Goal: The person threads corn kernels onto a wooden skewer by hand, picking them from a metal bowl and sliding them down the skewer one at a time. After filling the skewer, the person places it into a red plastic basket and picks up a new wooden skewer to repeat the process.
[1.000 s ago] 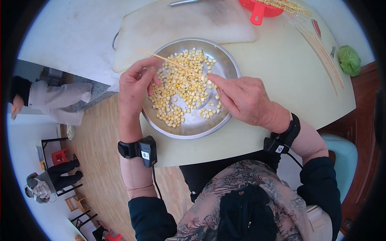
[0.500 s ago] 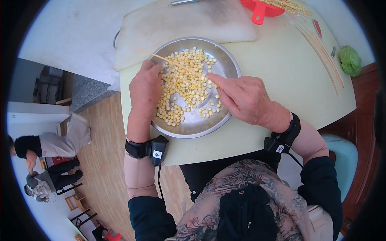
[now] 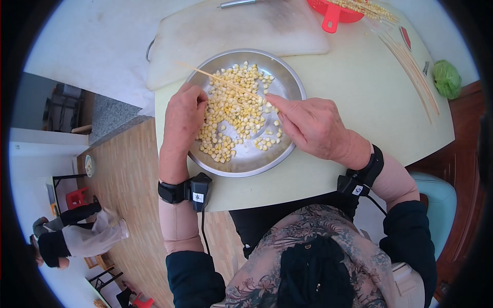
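Observation:
A wide steel bowl (image 3: 241,169) holds many loose corn kernels (image 3: 233,108), pale yellow and white. Over the kernels my right hand (image 3: 316,126) pinches a thin wooden skewer (image 3: 218,78) near one end, at the bowl's right side. The skewer slants up to the left, its far end reaching past the rim; a kernel or two may sit at my right fingertips, too small to be sure. My left hand (image 3: 184,115) is at the bowl's left rim, its fingers curled together and pointing inward at the kernels. Whatever those fingertips hold is hidden.
Behind the bowl lies a white cutting board (image 3: 241,28) with a metal-handled tool (image 3: 237,3) on it. A red strainer (image 3: 331,18) with corn skewers stands at the back. Bare skewers (image 3: 411,72) and a green bag (image 3: 447,79) are at the right. People (image 3: 77,238) are at far left.
My left hand has shifted slightly left, and the bowl has slid a little with it. My right hand and the skewer are nearly still. A person in the background has walked.

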The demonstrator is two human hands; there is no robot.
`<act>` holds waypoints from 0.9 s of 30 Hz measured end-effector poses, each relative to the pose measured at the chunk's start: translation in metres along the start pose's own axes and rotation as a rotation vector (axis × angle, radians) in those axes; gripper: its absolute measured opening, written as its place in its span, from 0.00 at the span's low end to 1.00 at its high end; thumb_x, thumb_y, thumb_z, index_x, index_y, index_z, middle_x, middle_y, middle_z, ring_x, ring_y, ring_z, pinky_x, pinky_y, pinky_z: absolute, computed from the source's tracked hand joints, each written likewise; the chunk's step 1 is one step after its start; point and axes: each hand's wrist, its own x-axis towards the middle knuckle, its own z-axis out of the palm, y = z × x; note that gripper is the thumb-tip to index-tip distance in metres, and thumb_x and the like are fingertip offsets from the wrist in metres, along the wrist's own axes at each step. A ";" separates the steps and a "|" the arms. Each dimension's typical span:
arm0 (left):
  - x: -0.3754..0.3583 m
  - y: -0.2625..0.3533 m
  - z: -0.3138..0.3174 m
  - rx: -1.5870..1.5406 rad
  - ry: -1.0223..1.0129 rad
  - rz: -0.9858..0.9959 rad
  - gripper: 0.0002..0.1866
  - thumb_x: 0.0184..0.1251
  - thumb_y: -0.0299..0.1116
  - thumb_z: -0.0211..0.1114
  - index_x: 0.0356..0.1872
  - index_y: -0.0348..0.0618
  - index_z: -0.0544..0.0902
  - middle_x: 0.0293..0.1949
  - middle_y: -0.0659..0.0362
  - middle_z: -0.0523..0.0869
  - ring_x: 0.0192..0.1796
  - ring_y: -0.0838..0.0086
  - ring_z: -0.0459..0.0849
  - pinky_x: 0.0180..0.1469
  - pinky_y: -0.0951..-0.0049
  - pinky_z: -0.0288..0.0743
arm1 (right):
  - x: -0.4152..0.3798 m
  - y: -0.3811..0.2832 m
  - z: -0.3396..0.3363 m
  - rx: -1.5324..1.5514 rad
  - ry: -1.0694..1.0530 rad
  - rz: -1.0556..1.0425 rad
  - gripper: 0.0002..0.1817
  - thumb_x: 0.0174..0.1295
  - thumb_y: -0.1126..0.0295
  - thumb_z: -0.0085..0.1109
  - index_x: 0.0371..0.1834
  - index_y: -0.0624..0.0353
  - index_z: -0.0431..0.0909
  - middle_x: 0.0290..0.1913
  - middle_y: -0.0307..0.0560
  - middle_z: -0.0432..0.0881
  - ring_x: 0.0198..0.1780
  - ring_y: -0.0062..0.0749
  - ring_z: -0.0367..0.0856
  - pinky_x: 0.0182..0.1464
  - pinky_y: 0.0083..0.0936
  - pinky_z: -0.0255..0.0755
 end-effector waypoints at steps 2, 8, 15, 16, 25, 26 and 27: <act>0.000 -0.001 0.000 -0.015 0.067 0.090 0.03 0.56 0.21 0.63 0.31 0.37 0.81 0.31 0.50 0.83 0.30 0.59 0.83 0.33 0.65 0.75 | 0.001 0.000 0.000 0.008 -0.004 0.005 0.21 0.52 0.77 0.60 0.52 0.65 0.76 0.24 0.45 0.80 0.23 0.35 0.79 0.25 0.29 0.72; 0.004 0.000 -0.011 -0.856 0.187 -0.361 0.08 0.63 0.23 0.63 0.40 0.29 0.82 0.34 0.50 0.86 0.32 0.74 0.86 0.30 0.80 0.79 | 0.000 -0.002 -0.002 0.005 0.004 -0.015 0.20 0.52 0.78 0.61 0.51 0.65 0.77 0.23 0.45 0.80 0.21 0.35 0.79 0.24 0.29 0.72; 0.007 -0.010 -0.010 -1.156 0.344 -0.407 0.12 0.63 0.22 0.63 0.46 0.24 0.79 0.37 0.46 0.86 0.37 0.68 0.87 0.37 0.79 0.82 | -0.001 -0.007 -0.003 0.007 -0.003 -0.036 0.19 0.51 0.79 0.61 0.50 0.65 0.78 0.22 0.45 0.80 0.20 0.35 0.79 0.24 0.28 0.72; 0.007 -0.012 -0.010 -1.202 0.347 -0.410 0.12 0.63 0.21 0.63 0.46 0.25 0.79 0.37 0.46 0.86 0.38 0.67 0.87 0.38 0.79 0.83 | -0.002 -0.006 -0.002 0.011 -0.008 -0.038 0.20 0.51 0.79 0.61 0.50 0.65 0.78 0.22 0.45 0.80 0.20 0.35 0.79 0.24 0.28 0.72; 0.008 -0.015 -0.010 -1.308 0.406 -0.431 0.12 0.63 0.19 0.62 0.46 0.22 0.78 0.40 0.42 0.84 0.41 0.59 0.87 0.43 0.75 0.85 | -0.003 -0.009 -0.004 0.006 -0.053 -0.046 0.21 0.51 0.79 0.61 0.51 0.66 0.77 0.21 0.44 0.80 0.20 0.33 0.79 0.23 0.27 0.72; 0.008 -0.015 -0.010 -1.304 0.414 -0.426 0.12 0.63 0.19 0.62 0.46 0.22 0.78 0.40 0.41 0.84 0.42 0.58 0.87 0.43 0.74 0.85 | -0.002 -0.009 -0.004 0.005 -0.055 -0.046 0.21 0.51 0.79 0.61 0.51 0.66 0.77 0.21 0.44 0.80 0.20 0.32 0.79 0.23 0.26 0.72; 0.008 -0.015 -0.010 -1.304 0.415 -0.425 0.12 0.63 0.19 0.62 0.46 0.22 0.78 0.40 0.41 0.84 0.42 0.58 0.87 0.43 0.74 0.85 | -0.002 -0.009 -0.004 0.005 -0.055 -0.047 0.21 0.51 0.79 0.61 0.51 0.66 0.77 0.21 0.44 0.80 0.20 0.32 0.79 0.23 0.26 0.72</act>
